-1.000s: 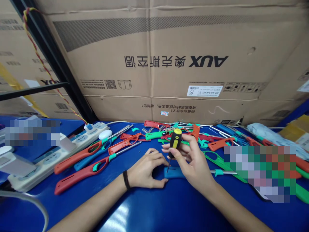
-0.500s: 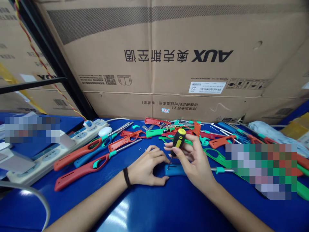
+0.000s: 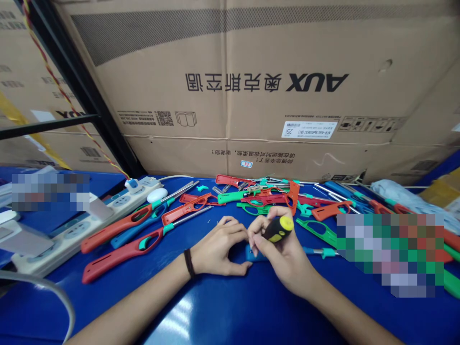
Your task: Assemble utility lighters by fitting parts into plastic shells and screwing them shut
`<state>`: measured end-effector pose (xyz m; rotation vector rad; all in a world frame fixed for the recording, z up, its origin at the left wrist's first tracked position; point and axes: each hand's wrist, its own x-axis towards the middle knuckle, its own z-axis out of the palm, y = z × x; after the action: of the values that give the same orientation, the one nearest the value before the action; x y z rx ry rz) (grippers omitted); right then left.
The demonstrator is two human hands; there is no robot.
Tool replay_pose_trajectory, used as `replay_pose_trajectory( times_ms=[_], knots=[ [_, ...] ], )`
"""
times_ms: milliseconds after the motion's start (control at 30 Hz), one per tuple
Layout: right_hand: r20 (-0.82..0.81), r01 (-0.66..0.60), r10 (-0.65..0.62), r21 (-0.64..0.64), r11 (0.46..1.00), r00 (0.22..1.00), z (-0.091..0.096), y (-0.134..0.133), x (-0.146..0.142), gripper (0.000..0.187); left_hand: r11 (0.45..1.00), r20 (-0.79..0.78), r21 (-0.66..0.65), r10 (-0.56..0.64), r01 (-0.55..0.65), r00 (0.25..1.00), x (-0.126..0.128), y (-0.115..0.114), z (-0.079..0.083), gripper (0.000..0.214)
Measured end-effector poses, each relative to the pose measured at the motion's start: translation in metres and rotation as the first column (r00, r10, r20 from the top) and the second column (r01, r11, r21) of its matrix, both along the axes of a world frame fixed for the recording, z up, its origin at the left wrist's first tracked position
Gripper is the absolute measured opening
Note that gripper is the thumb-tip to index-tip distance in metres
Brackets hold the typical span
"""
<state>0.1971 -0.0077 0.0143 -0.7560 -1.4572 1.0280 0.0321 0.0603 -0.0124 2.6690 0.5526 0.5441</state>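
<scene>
My right hand is closed around a short screwdriver with a black and yellow handle. The handle leans to the right, and the fingers hide most of its shaft. Below it, a blue long-nosed gas lighter lies flat on the table, its metal tube pointing right. My right hand covers the lighter's middle. At the lighter's left end, my left hand has its thumb on the near edge and curled fingers on the far edge, pinching that end.
Red, orange and blue lighters lie at left beside a white power strip. Loose shells, including a green one, and metal tubes are heaped behind my hands. A large cardboard box stands at the back of the blue table.
The screwdriver has gone from nearly upright to leaning right, its handle lower. My right hand's fingers have closed in nearer the shaft. My left hand has stayed at the lighter's end.
</scene>
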Motion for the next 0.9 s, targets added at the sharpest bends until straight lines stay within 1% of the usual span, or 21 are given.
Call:
replay_pose_trajectory(
  times_ms=[67,167,200,267,367,433,467,500,533,600,633,667,733,833,867,900],
  knots=[
    [-0.044,-0.069,0.066,-0.053,0.996,0.997,-0.002,0.001,-0.001,0.020,1.000,0.016,0.004,0.000,0.000,1.000,0.000,0.000,0.000,0.027],
    [-0.114,-0.148,0.137,-0.092,0.985,0.984,0.000,0.005,0.000,0.034,1.000,0.041,0.015,0.008,-0.009,0.999,0.000,0.000,0.000,0.031],
    [-0.133,-0.155,0.142,-0.092,0.984,0.981,0.002,0.006,0.000,0.032,1.000,0.045,0.017,0.007,-0.008,0.999,0.000,0.000,0.000,0.033],
    [-0.174,-0.148,0.133,-0.076,0.986,0.976,0.007,0.008,0.000,0.019,1.000,0.046,0.023,0.005,-0.006,0.999,0.000,0.000,-0.001,0.036],
    [-0.275,-0.138,0.117,-0.059,0.989,0.954,0.013,0.007,0.000,0.021,1.000,0.034,0.018,0.003,-0.004,0.999,0.000,-0.001,0.000,0.036],
    [-0.328,-0.166,0.129,-0.088,0.982,0.936,0.015,0.006,0.001,0.019,1.000,0.021,0.009,0.000,-0.001,1.000,0.001,-0.002,0.001,0.035],
    [-0.336,-0.180,0.134,-0.112,0.977,0.932,0.016,0.006,0.001,0.025,1.000,0.018,0.005,-0.001,0.001,1.000,0.001,-0.002,0.001,0.035],
    [-0.329,-0.190,0.139,-0.128,0.973,0.934,0.017,0.006,0.002,0.030,1.000,0.015,0.004,-0.003,0.003,1.000,0.001,-0.002,0.002,0.034],
    [-0.314,-0.189,0.140,-0.129,0.974,0.939,0.017,0.005,0.002,0.030,1.000,0.015,0.007,-0.005,0.005,1.000,0.001,-0.003,0.002,0.034],
    [-0.282,-0.170,0.133,-0.109,0.979,0.950,0.018,0.005,0.003,0.015,1.000,0.018,0.013,-0.018,0.018,1.000,0.001,-0.003,0.002,0.033],
    [-0.282,-0.168,0.136,-0.091,0.982,0.950,0.018,0.004,0.003,0.014,1.000,0.017,0.013,-0.027,0.027,0.999,0.001,-0.004,0.002,0.033],
    [-0.294,-0.173,0.144,-0.077,0.982,0.945,0.018,0.004,0.003,0.017,0.999,0.016,0.010,-0.035,0.035,0.999,0.001,-0.004,0.002,0.034],
    [-0.323,-0.200,0.165,-0.078,0.977,0.932,0.018,0.002,0.003,0.014,0.999,0.018,0.003,-0.044,0.044,0.999,0.001,-0.005,0.001,0.035],
    [-0.272,-0.207,0.170,-0.111,0.972,0.947,0.019,0.000,0.004,0.029,0.999,0.019,0.011,-0.041,0.041,0.999,0.001,-0.006,0.001,0.037],
    [-0.243,-0.202,0.169,-0.118,0.972,0.955,0.019,-0.001,0.004,0.027,0.999,0.021,0.016,-0.040,0.040,0.999,0.001,-0.006,0.001,0.037],
    [-0.226,-0.203,0.173,-0.118,0.972,0.959,0.020,-0.002,0.004,0.020,0.999,0.023,0.016,-0.038,0.037,0.999,0.001,-0.006,0.001,0.036]
  ],
)
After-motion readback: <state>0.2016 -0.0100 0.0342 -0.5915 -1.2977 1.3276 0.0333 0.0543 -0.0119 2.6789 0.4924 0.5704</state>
